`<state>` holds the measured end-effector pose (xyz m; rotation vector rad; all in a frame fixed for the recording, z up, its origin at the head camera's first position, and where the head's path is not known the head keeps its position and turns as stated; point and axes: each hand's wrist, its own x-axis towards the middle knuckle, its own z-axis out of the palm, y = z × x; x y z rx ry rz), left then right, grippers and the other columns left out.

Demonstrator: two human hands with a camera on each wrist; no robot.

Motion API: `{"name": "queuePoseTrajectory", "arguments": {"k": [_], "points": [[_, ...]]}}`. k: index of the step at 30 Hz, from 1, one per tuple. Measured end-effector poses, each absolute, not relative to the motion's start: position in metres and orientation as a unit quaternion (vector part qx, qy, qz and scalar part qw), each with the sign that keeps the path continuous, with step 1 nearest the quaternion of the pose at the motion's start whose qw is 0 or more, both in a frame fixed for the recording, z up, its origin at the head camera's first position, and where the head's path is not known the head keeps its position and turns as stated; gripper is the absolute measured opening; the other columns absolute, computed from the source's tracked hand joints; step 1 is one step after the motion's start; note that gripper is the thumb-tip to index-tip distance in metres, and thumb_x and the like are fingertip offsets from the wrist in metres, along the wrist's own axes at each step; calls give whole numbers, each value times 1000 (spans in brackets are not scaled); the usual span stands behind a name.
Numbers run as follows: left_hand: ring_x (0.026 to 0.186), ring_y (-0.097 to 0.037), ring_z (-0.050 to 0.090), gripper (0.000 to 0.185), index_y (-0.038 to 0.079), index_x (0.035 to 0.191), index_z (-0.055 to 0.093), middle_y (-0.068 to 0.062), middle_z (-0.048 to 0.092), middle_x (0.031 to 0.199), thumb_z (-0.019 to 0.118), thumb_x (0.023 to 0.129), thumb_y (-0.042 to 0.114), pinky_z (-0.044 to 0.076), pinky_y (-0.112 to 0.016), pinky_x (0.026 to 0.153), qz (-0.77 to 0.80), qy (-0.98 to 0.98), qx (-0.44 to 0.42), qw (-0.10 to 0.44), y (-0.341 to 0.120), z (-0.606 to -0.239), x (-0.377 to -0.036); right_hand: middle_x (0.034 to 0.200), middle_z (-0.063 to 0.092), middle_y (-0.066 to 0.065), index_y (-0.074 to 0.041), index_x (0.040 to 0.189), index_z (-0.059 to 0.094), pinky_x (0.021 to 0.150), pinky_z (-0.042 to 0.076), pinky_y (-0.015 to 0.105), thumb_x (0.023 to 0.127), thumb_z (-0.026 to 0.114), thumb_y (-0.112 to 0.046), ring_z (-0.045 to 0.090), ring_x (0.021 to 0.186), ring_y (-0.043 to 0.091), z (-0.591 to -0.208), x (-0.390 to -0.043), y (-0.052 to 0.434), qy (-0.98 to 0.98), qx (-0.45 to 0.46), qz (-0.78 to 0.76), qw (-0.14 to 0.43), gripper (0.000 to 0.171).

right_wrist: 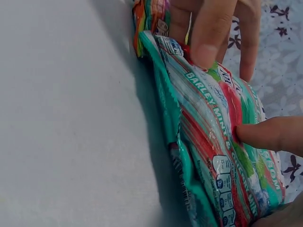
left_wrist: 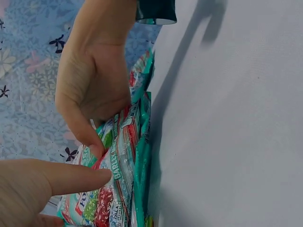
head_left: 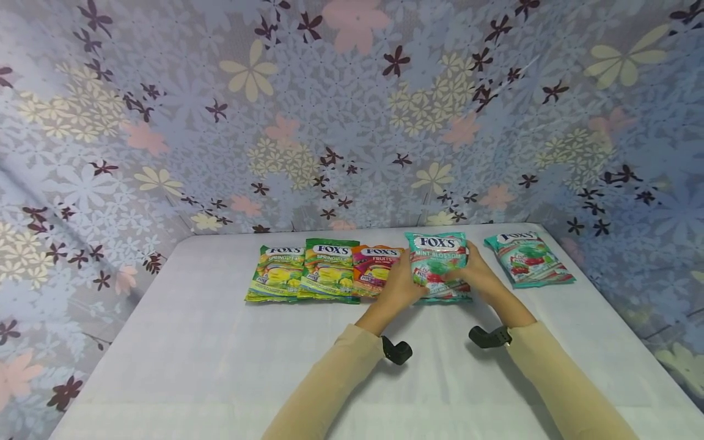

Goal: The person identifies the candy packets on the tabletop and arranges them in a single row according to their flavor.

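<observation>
Both hands, left hand (head_left: 398, 284) and right hand (head_left: 477, 274), clasp the mint bag (head_left: 438, 253); slick foil between them might slip, nudging the fruit bag (head_left: 376, 269) just left.

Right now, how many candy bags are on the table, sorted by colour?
Green bags: 2, first and second
Orange-pink bag: 1
Teal bags: 2, one between both hands, one lying apart at the right
Total: 5
</observation>
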<state>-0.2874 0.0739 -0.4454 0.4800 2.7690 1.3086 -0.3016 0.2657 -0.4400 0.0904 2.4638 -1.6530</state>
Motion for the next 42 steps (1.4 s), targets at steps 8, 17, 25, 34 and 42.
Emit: {"name": "queuePoseTrajectory", "arguments": {"k": [8,17,25,34,42], "points": [[125,-33,44,98,2,152,23,-25,38,137,83,75,12,45,-39,98,355,926,124,26,81,-447,-283,155,6,30,0,153,-8,109,19,62,78,76,-13,14,139,48,-449,-309,268,841,38,-531,96,113],[124,-32,44,93,-2,150,28,-24,40,133,82,74,10,45,-38,98,334,936,112,18,84,-446,-279,153,10,33,2,153,-3,107,24,61,80,75,-17,19,136,50,-447,-309,269,858,40,-501,105,108],[124,-36,42,88,-10,146,30,-27,41,136,80,77,11,39,-39,103,311,943,118,24,86,-444,-279,152,16,32,4,153,5,107,25,60,82,73,-19,23,135,49,-448,-309,268,868,37,-485,103,101],[124,-40,43,85,-12,145,30,-28,43,136,77,78,10,37,-40,105,295,948,117,25,88,-441,-276,151,19,33,6,152,9,106,27,60,86,71,-22,25,134,49,-448,-305,269,871,40,-478,104,95],[117,-35,42,85,-10,147,28,-26,39,136,76,79,8,42,-39,99,302,947,110,23,89,-442,-275,151,19,33,7,151,9,107,27,59,87,71,-24,23,136,48,-450,-302,271,867,27,-489,93,94]]}}
